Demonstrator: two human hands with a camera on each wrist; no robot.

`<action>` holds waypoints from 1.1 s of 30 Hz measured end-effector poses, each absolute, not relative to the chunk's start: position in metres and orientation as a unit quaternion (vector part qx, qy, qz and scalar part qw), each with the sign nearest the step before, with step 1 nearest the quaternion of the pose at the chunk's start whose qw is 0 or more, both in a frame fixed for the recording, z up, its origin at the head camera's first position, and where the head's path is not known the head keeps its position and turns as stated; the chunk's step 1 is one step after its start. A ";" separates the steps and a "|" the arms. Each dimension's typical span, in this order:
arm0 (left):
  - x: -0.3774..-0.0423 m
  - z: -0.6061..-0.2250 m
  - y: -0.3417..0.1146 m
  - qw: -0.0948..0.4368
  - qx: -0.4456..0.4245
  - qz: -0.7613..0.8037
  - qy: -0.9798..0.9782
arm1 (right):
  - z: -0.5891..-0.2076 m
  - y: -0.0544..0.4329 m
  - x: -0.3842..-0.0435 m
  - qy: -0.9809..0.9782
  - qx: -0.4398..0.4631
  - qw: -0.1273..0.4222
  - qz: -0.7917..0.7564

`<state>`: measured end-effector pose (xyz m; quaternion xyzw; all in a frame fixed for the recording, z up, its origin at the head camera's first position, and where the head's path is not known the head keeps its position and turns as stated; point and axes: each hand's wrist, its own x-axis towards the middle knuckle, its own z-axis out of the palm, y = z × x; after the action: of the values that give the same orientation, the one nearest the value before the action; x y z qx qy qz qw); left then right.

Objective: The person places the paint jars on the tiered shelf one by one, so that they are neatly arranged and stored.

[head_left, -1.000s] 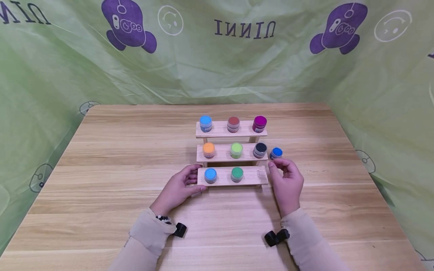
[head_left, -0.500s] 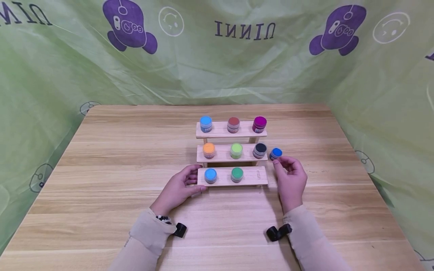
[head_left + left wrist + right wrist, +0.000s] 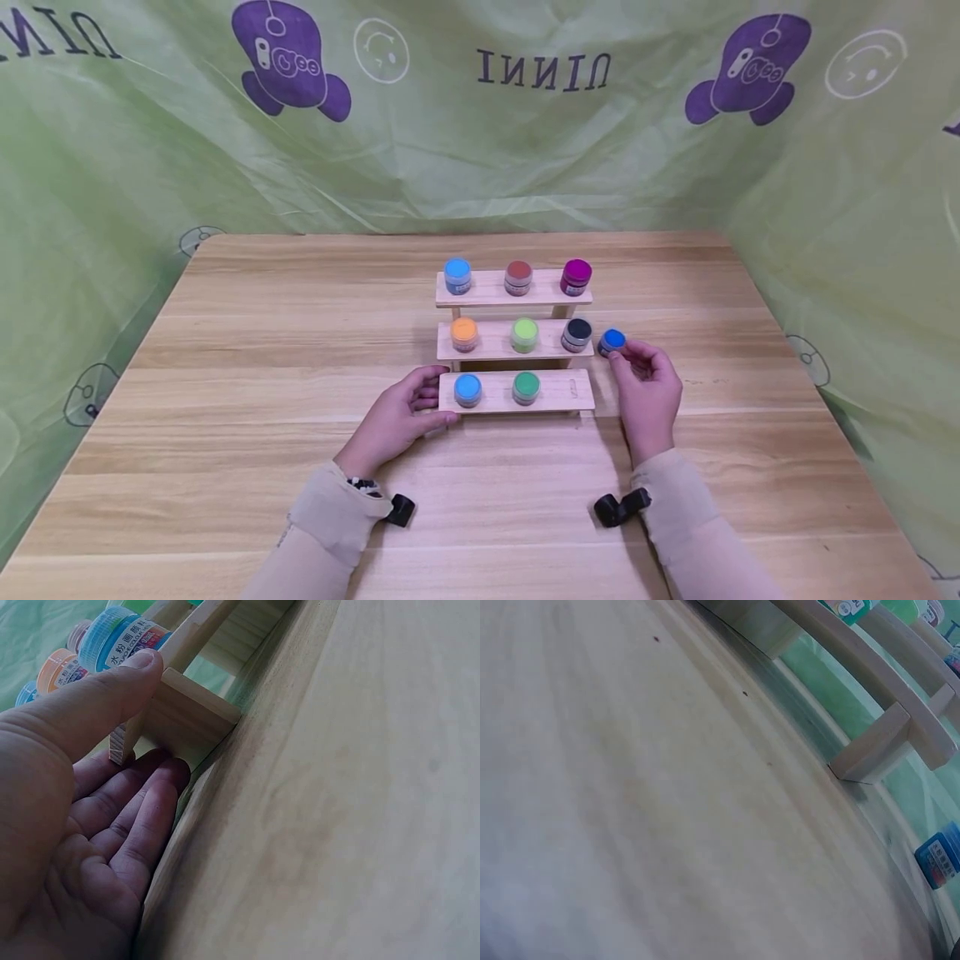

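A three-tier wooden display stand [image 3: 551,392] bears several small gouache paint jars. My left hand [image 3: 393,417] grips the left end of its lowest shelf. In the left wrist view the thumb [image 3: 124,686] lies over the shelf's end near a light blue paint jar [image 3: 120,641], the fingers below it. A dark blue paint jar [image 3: 611,342] stands on the table right of the stand, also seen in the right wrist view. My right hand [image 3: 648,400] is at this jar, thumb and fingertips right at its near right side; I cannot tell whether they pinch it.
A green jar [image 3: 527,387] is on the lowest shelf; its right end is bare wood. The middle shelf holds orange, lime and black [image 3: 577,333] jars; the top one holds light blue, red-brown and purple [image 3: 576,277] jars. Green printed cloth [image 3: 540,158] surrounds the wooden table [image 3: 247,358].
My right hand has moved right and slightly forward, from beside the stand to the dark blue jar's near right side. My left hand keeps its grip on the stand.
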<state>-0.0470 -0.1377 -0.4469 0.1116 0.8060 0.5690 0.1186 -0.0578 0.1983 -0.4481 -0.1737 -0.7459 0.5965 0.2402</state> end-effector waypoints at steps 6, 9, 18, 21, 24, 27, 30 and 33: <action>-0.048 -0.448 -0.138 0.119 0.113 0.570 0.805 | -0.446 0.202 -0.063 -0.751 -0.182 0.232 0.590; -0.048 -0.448 -0.138 0.118 0.112 0.569 0.806 | -0.446 0.204 -0.067 -0.753 -0.180 0.229 0.590; -0.047 -0.448 -0.137 0.115 0.113 0.568 0.807 | -0.447 0.209 -0.075 -0.764 -0.180 0.202 0.586; -0.048 -0.449 -0.137 0.116 0.114 0.570 0.805 | -0.447 0.212 -0.080 -0.769 -0.175 0.192 0.585; -0.048 -0.449 -0.137 0.116 0.115 0.572 0.804 | -0.447 0.215 -0.084 -0.779 -0.162 0.173 0.581; -0.048 -0.449 -0.137 0.115 0.114 0.571 0.805 | -0.446 0.218 -0.087 -0.797 -0.148 0.142 0.568; -0.048 -0.448 -0.137 0.115 0.113 0.567 0.808 | -0.445 0.221 -0.088 -0.813 -0.137 0.115 0.555; -0.048 -0.448 -0.137 0.116 0.109 0.567 0.808 | -0.445 0.224 -0.089 -0.826 -0.131 0.101 0.539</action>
<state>-0.0477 -0.1366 -0.4479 0.1090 0.8085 0.5665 0.1162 -0.0889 0.2237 -0.4449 -0.1309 -0.8258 0.5392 0.1009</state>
